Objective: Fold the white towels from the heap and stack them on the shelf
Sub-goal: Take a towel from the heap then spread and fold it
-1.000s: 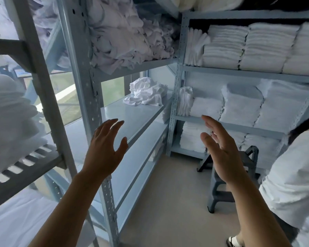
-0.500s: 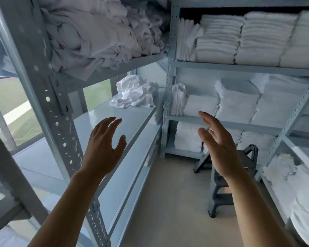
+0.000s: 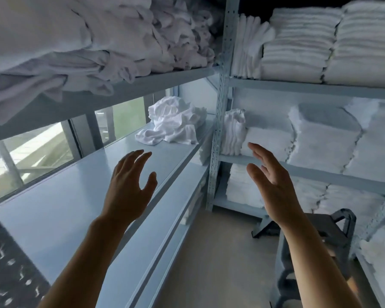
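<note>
Towels first: the crumpled white heap (image 3: 173, 123) sits on the long pale-blue shelf (image 3: 65, 196), well ahead of the left hand (image 3: 129, 183) and out of its reach for now. From the head view, both hands are up and bare. The left hand hovers over the shelf's front edge with fingers spread and loosely bent, gripping nothing. The right hand (image 3: 273, 185) is held edge-on, fingers straight and relaxed, likewise empty, out over the floor (image 3: 220, 252). Neither touches cloth. Beyond the right hand, the rack (image 3: 220, 107) is loaded with folded stacks (image 3: 320, 143) on several levels, neat and squared, so a good share of folding looks already done, though whether those came from this heap can't be told. Above the left hand, an upper shelf (image 3: 165, 78) carries a rumpled pile (image 3: 98, 41) of greyish-white cloth spilling over its edge, possibly more work to come. Below the right hand, towards its outer side, stands a dark step stool (image 3: 333, 230). My read: this is the reach-in for the next towel. The heap ahead holds several pieces, none of them in hand, so pick-up, folding and stacking all remain for what lies there.
</note>
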The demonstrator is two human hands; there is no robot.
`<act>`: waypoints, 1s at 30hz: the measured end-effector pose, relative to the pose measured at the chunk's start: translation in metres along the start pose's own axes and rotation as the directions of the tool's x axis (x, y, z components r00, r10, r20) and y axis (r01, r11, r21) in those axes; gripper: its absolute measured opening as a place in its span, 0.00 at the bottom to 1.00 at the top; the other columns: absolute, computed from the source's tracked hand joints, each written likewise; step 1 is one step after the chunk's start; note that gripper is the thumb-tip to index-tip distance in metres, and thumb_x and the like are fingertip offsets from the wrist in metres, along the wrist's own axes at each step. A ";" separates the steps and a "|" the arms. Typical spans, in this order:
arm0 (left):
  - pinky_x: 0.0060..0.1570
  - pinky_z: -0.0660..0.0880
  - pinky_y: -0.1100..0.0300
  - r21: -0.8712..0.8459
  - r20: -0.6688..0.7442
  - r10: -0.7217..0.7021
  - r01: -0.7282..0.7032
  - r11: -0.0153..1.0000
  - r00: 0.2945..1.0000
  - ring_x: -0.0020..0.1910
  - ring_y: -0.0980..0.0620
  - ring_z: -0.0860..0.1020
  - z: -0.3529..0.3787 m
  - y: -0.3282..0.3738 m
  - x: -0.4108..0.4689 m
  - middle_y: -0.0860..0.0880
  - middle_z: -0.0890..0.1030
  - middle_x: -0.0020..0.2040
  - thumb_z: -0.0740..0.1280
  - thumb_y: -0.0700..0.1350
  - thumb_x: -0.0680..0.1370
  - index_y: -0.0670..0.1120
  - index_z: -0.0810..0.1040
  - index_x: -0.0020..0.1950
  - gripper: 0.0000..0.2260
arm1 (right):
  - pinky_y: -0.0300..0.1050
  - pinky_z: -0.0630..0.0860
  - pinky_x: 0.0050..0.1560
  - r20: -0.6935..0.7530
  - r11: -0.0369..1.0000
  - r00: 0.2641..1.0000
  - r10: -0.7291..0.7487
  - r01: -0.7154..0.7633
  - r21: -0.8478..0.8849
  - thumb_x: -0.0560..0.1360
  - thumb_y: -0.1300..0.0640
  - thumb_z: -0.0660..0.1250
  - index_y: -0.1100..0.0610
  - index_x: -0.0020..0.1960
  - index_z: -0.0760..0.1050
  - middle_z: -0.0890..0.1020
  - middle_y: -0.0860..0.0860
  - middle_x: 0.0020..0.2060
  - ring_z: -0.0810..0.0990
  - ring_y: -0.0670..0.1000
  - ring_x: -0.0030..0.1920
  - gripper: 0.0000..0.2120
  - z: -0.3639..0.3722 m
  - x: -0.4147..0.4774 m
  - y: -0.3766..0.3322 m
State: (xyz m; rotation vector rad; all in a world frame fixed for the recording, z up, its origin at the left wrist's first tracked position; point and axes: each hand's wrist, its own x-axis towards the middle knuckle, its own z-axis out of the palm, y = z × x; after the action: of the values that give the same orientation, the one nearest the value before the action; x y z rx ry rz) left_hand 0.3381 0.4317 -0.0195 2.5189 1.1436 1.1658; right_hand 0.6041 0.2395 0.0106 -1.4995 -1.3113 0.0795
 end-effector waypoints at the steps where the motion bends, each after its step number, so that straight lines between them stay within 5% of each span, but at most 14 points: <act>1: 0.73 0.68 0.41 0.002 0.002 -0.009 0.009 1.000 1.000 0.77 0.44 0.66 0.012 0.004 0.012 0.48 0.69 0.78 0.56 0.61 0.82 0.51 0.68 0.78 0.27 | 0.46 0.62 0.77 0.006 1.000 1.000 0.004 -0.004 0.003 0.82 0.42 0.59 0.40 0.78 0.64 0.69 0.35 0.75 0.64 0.37 0.76 0.24 -0.005 0.014 0.012; 14: 0.74 0.67 0.44 0.087 -0.017 -0.052 0.053 0.995 0.999 0.77 0.44 0.66 0.126 0.014 0.118 0.46 0.70 0.77 0.58 0.59 0.82 0.48 0.69 0.77 0.26 | 0.37 0.62 0.72 0.101 0.998 0.995 0.003 -0.009 0.058 0.80 0.37 0.59 0.37 0.77 0.64 0.68 0.30 0.73 0.64 0.33 0.74 0.26 -0.032 0.157 0.141; 24: 0.75 0.63 0.44 0.185 -0.022 -0.050 0.053 0.981 0.999 0.77 0.41 0.66 0.195 -0.041 0.200 0.43 0.71 0.77 0.60 0.58 0.80 0.46 0.70 0.77 0.28 | 0.43 0.61 0.75 0.139 0.998 0.990 0.006 -0.015 0.063 0.79 0.35 0.58 0.37 0.77 0.63 0.66 0.33 0.76 0.63 0.36 0.76 0.27 0.016 0.252 0.217; 30: 0.75 0.64 0.41 0.215 -0.003 -0.035 0.035 0.976 0.999 0.77 0.40 0.65 0.249 -0.087 0.272 0.42 0.71 0.76 0.59 0.60 0.80 0.46 0.69 0.77 0.29 | 0.35 0.60 0.72 0.136 0.999 0.991 0.021 -0.026 0.031 0.80 0.39 0.59 0.40 0.77 0.64 0.66 0.29 0.73 0.63 0.32 0.74 0.26 0.049 0.331 0.260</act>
State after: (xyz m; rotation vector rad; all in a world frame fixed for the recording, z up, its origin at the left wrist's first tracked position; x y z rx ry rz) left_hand 0.5739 0.7248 -0.0651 2.6408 1.3779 1.0853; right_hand 0.8727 0.5660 -0.0130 -1.5029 -1.3936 0.2205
